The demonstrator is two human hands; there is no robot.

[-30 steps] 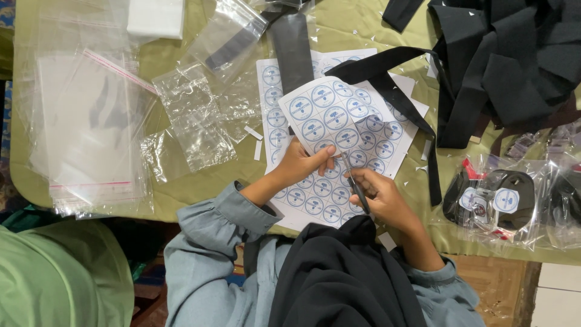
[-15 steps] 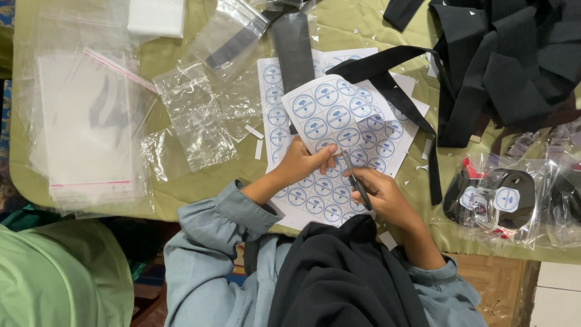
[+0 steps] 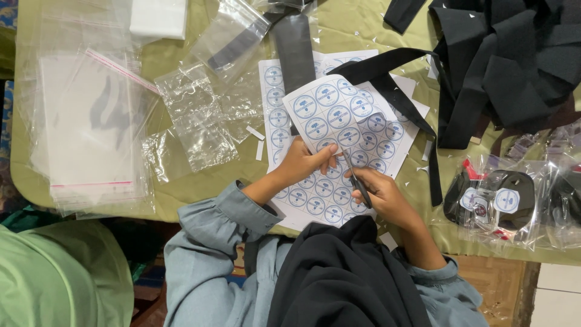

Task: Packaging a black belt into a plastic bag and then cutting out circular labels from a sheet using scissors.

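Observation:
My left hand (image 3: pixel 305 162) pinches the lower edge of a white sheet of round blue-and-white stickers (image 3: pixel 336 115), lifted over more sticker sheets (image 3: pixel 315 197) that lie on the table. My right hand (image 3: pixel 380 192) grips small black-handled scissors (image 3: pixel 358 178) whose blades point up into the held sheet's lower edge. Both hands are close together near the table's front edge, above my dark clothing.
Olive-green tablecloth (image 3: pixel 175 200). A stack of clear plastic bags (image 3: pixel 91 127) lies left, crumpled clear bags (image 3: pixel 200 121) in the middle. Black fabric strips pile (image 3: pixel 508 60) at the back right. Bagged black items with stickers (image 3: pixel 496 203) sit right. A green-clad person (image 3: pixel 60 278) is at lower left.
The held sticker sheet has shifted up slightly and the scissors have moved along its lower edge; both hands stay in nearly the same place.

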